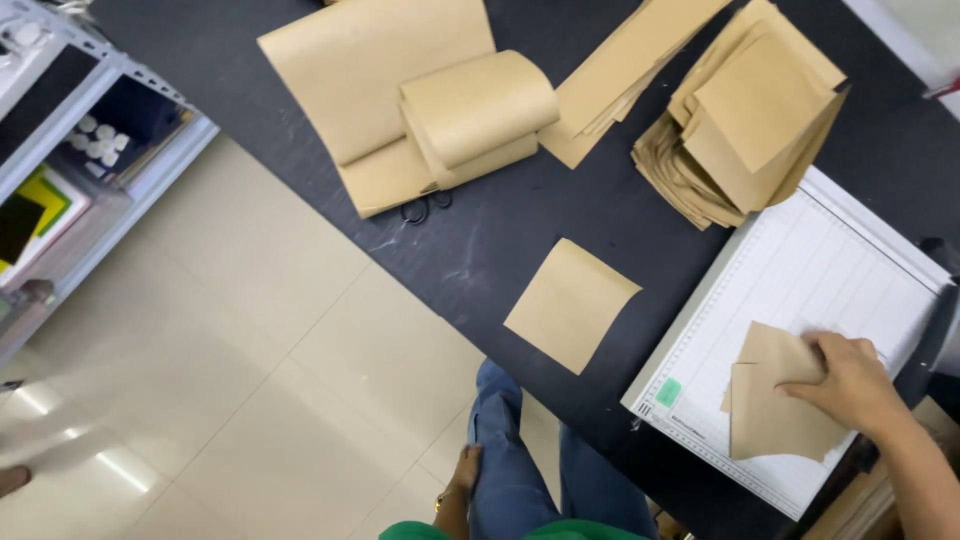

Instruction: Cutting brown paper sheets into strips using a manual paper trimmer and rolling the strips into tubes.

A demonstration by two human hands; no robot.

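**Brown paper at the cutting board: some pieces cut and stacked, large sheets left**

At the far left, a metal shelf unit is seen beside a pale tiled floor, apart from the work. On the dark table, going rightward, large uncut sheets of brown paper are laid, with a curled sheet resting on top of them; a pair of scissors is partly hidden under their near edge. By appearance these sheets are stock not yet reduced.

Lower down, the left hand is held at the thigh, against blue jeans; it grips nothing, though whether the fingers are curled cannot be told.

Near the table's middle a single square piece lies flat by itself. Behind it, long strips are fanned out, and to their right a loose stack of cut pieces is piled, touching the far corner of the white paper trimmer. This stack suggests a good share of the cutting is already done.

On the trimmer's gridded bed, folded brown pieces are pressed down by the right hand, fingers spread flat over them rather than closed around them. These pieces are judged to be the ones in hand, not yet added to the stack.
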